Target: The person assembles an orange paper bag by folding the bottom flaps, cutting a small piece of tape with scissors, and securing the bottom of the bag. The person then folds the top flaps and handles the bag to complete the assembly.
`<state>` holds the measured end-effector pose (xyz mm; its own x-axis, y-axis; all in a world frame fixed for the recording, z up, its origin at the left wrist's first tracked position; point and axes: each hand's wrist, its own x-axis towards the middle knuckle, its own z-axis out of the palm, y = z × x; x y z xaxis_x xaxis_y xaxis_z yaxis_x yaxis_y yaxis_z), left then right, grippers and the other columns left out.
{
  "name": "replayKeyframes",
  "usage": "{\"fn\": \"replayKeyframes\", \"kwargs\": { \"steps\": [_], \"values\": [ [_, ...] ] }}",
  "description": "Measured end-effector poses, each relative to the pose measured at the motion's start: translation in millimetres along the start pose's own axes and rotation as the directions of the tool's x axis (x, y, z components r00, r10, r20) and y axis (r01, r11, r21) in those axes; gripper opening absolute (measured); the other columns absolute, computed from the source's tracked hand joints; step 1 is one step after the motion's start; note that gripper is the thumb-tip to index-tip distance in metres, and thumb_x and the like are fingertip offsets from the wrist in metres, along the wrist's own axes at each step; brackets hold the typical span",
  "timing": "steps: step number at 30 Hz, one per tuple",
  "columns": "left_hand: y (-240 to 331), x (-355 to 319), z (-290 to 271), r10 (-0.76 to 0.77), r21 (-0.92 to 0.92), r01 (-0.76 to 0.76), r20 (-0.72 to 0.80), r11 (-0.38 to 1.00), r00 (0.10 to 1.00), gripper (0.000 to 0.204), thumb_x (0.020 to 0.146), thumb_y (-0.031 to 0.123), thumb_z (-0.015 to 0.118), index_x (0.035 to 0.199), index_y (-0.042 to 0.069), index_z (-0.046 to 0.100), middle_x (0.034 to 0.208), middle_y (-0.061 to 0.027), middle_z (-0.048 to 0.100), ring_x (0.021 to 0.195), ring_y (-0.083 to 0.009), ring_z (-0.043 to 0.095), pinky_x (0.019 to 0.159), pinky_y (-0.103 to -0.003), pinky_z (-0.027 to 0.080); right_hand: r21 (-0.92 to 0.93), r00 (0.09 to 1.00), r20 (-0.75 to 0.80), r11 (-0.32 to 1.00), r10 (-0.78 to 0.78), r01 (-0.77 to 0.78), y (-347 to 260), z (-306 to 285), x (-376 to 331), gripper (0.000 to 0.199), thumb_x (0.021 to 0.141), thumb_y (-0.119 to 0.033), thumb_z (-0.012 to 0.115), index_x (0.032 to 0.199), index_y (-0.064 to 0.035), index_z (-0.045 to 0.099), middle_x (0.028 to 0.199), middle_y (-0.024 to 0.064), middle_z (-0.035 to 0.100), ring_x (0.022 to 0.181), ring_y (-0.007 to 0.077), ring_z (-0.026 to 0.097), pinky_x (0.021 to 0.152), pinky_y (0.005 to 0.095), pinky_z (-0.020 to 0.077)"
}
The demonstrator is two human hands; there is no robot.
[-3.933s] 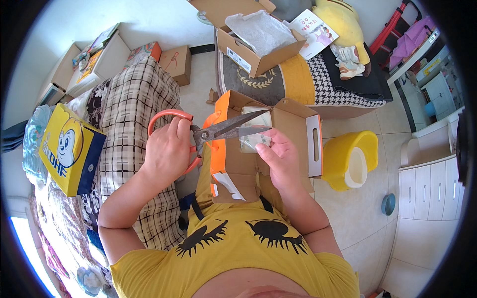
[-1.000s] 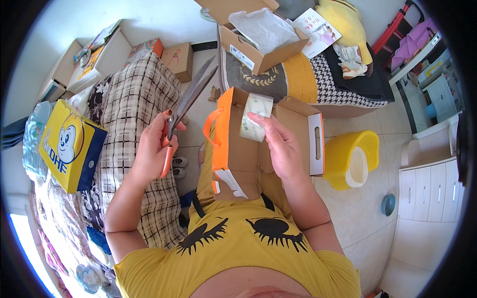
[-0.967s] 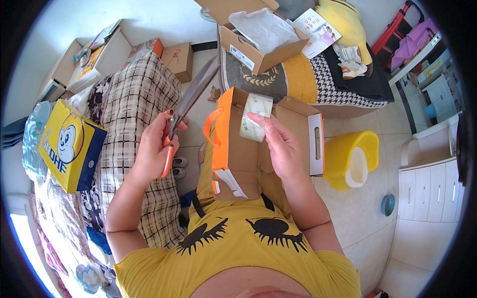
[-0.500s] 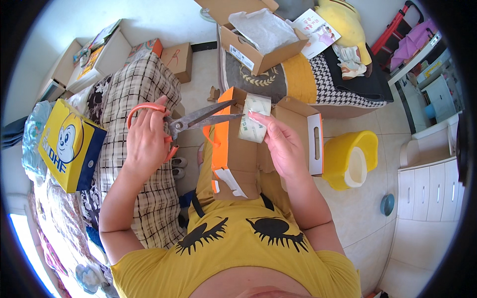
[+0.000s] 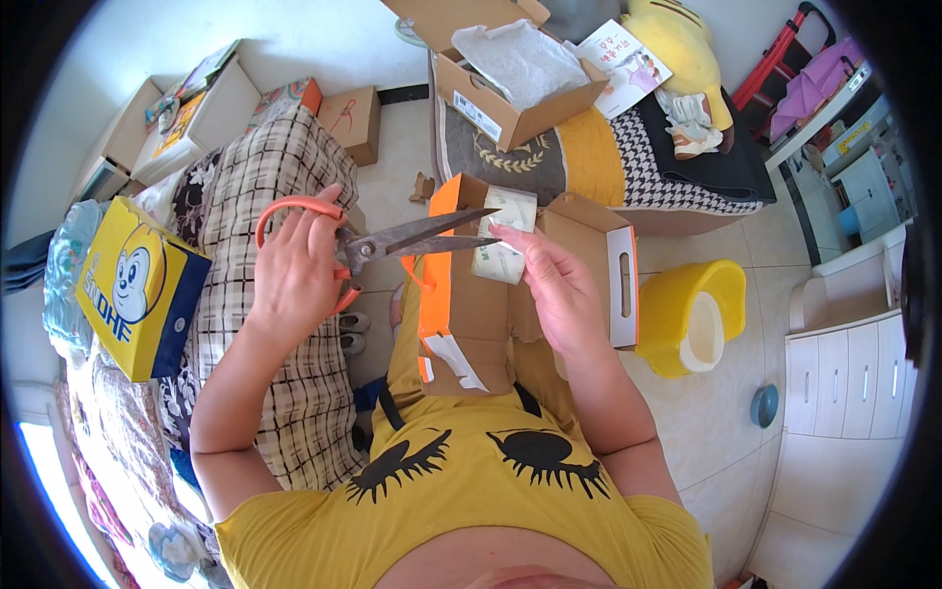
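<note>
My left hand is closed around the orange handles of a pair of scissors. The blades stand apart and point right, their tips at a pale piece of printed tape. Between thumb and fingers, my right hand pinches that tape at its right edge. Below both hands an orange and brown cardboard box rests open on my lap, with its flap folded out to the right. A cut-out handle slot shows in the flap's white strip.
A yellow and blue box sits on the checked bedding at left. Ahead, a cardboard box with white paper stands on a cushioned bench, near a yellow plush toy. A yellow potty chair is on the floor at right.
The scissors have moved a little to the right, so their blades now overlap the tape. My right hand has hardly moved and keeps its pinch.
</note>
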<state>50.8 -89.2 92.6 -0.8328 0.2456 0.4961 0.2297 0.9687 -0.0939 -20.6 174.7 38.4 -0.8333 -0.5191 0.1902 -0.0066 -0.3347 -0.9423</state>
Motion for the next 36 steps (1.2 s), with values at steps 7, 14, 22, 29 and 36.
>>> {"fn": "replayKeyframes", "kwargs": {
  "steps": [7,14,22,29,36],
  "values": [
    [-6.7,-11.5,2.3,-0.081,-0.123,0.078,-0.016,0.989,0.997,0.039,0.058,-0.010,0.056,0.095,-0.002,0.049,0.111,-0.0154,0.059,0.081,-0.0310,0.059,0.068,-0.036,0.049,0.030,0.998,-0.053,0.998,-0.047,0.048,6.5,-2.3,-0.3,0.041,0.099,-0.031,0.044,0.122,0.0003,0.057,0.120,0.0041,0.060,0.073,0.0040,0.036,0.067,0.0185,0.0312],
    [22.9,-21.8,16.8,-0.449,-0.842,0.510,0.392,0.177,0.803,0.021,0.082,-0.001,0.054,0.101,0.005,0.047,0.088,-0.0044,0.062,0.073,-0.0055,0.048,0.060,-0.022,0.040,-0.056,0.998,-0.066,0.998,0.004,-0.008,8.3,5.0,-0.7,0.039,0.100,-0.028,0.042,0.126,-0.0019,0.054,0.120,0.0047,0.059,0.081,0.0027,0.041,0.069,0.0192,0.0324],
    [89.9,19.2,42.0,-0.406,-0.897,0.357,0.438,-0.262,0.802,0.027,0.081,0.000,0.067,0.096,0.004,0.045,0.093,-0.0078,0.064,0.078,-0.0059,0.056,0.067,-0.020,0.045,-0.092,0.999,-0.024,0.995,-0.040,0.038,14.0,14.0,-3.1,0.034,0.098,-0.017,0.047,0.128,-0.0011,0.051,0.098,-0.0021,0.048,0.083,0.0053,0.042,0.072,0.0194,0.0346],
    [93.7,27.0,42.2,-0.396,-0.851,0.386,0.511,-0.355,0.763,0.025,0.081,-0.001,0.066,0.093,0.005,0.045,0.085,-0.0025,0.058,0.075,-0.0053,0.051,0.067,-0.020,0.043,-0.012,0.996,-0.035,0.997,-0.080,0.079,19.6,13.3,-2.7,0.036,0.097,-0.015,0.049,0.131,-0.0016,0.049,0.105,-0.0008,0.050,0.083,0.0043,0.042,0.071,0.0181,0.0346],
    [93.7,26.1,43.7,-0.456,-0.883,0.362,0.465,-0.297,0.759,0.024,0.082,0.003,0.066,0.093,0.006,0.045,0.095,-0.0047,0.061,0.072,-0.0041,0.050,0.065,-0.018,0.042,0.056,0.993,-0.033,0.992,-0.112,0.113,24.3,14.8,-1.2,0.036,0.097,-0.015,0.049,0.130,-0.0012,0.048,0.108,-0.0013,0.048,0.084,0.0024,0.042,0.068,0.0160,0.0340]
  ]
}}
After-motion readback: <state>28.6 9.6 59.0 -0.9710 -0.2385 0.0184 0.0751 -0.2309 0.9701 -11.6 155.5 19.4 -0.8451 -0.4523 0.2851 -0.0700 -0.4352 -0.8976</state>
